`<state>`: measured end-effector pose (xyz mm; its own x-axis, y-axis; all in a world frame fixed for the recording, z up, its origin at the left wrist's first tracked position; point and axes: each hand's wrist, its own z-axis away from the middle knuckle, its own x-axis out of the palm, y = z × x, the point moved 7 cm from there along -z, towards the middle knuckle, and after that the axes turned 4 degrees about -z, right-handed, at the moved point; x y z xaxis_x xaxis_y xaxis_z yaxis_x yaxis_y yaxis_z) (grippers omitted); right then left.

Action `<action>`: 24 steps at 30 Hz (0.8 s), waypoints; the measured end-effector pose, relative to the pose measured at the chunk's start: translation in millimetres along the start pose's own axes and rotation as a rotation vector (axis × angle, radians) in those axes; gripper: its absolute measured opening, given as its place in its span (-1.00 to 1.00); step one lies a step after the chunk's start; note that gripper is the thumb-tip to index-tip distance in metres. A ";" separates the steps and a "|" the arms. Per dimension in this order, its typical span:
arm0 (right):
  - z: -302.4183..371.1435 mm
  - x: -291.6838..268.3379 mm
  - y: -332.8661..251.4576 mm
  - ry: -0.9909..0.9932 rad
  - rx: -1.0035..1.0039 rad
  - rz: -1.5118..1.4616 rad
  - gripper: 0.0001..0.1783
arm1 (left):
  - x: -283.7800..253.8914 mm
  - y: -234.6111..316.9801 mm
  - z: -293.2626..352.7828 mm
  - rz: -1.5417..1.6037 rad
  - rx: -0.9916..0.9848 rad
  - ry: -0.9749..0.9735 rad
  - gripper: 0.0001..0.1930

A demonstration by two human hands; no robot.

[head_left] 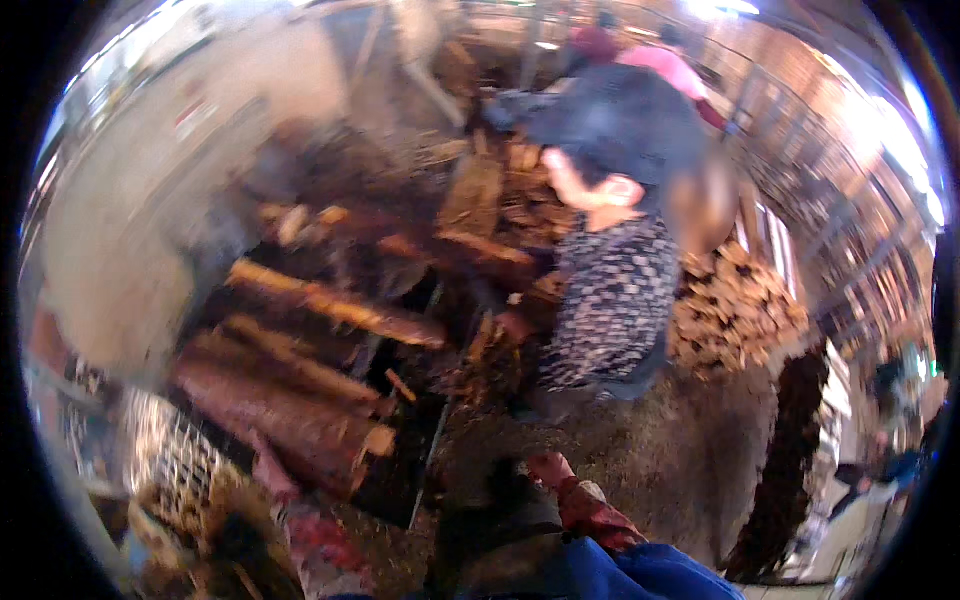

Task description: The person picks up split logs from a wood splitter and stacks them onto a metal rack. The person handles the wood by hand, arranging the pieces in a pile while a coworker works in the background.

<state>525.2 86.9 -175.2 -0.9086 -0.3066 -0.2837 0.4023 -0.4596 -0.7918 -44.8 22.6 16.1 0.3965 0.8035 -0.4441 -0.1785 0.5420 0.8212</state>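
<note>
Blurry shot, but the right hand [575, 500] looks gloved, hanging near the logs [300, 400], probably between loads; can't tell its fingers.

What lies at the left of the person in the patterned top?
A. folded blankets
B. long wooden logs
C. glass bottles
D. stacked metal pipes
B: several long logs lie side by side to the left of the bending person in the patterned top; smaller cut wood is piled at that person's other side.
</note>
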 end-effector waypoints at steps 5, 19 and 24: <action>-3.3 66.8 -49.8 -0.103 -0.292 0.145 -0.71 | -1.2 -11.7 -26.3 0.337 0.290 0.116 -0.24; -129.2 153.2 -368.3 0.091 -0.948 0.536 -0.23 | -1.7 -11.0 -24.3 0.270 0.123 0.213 -0.29; -133.4 156.2 -359.9 0.075 -0.883 0.192 -0.18 | -4.2 -29.6 -36.7 0.290 0.087 0.224 -0.39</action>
<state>223.5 315.7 -6.6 -0.8523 -0.2429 -0.4633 0.3430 0.4093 -0.8455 -74.3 12.3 -19.5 0.1319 0.9596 -0.2485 -0.1728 0.2691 0.9475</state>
